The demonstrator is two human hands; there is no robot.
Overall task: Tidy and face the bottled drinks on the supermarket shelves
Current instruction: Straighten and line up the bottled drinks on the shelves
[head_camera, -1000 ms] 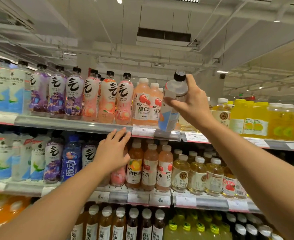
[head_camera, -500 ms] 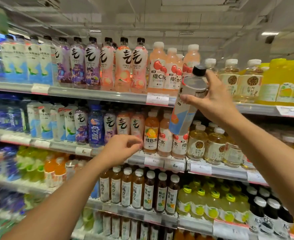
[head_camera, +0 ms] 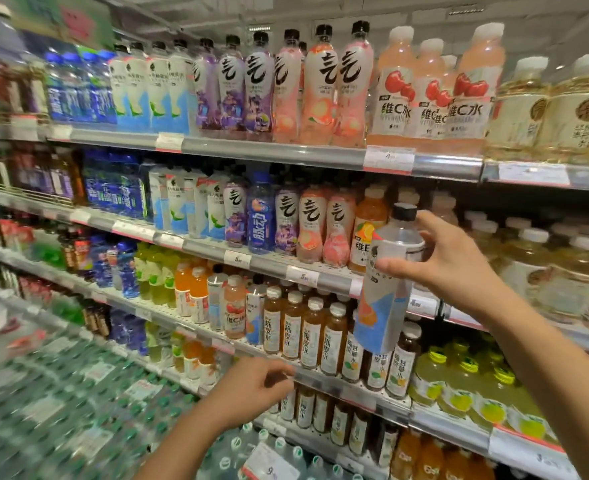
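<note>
One black-capped bottle [head_camera: 386, 282] pinched by right hand [head_camera: 448, 261], off-shelf | left hand [head_camera: 251, 389] loosely curled, holding nothing, near third shelf's front edge [head_camera: 331, 382] | step: re-slotting | next: find matching facing

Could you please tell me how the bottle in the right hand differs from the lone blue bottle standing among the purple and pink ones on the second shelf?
The held bottle has a black cap and grey-blue-orange label; the blue bottle is blue throughout. The held one is tilted in the air, pinched by the right hand; the blue one stands upright on its shelf. Both appear unopened.

Lower-left packs of bottles [head_camera: 78, 393] smear into blur; both forearms run off the bottom edge.
</note>
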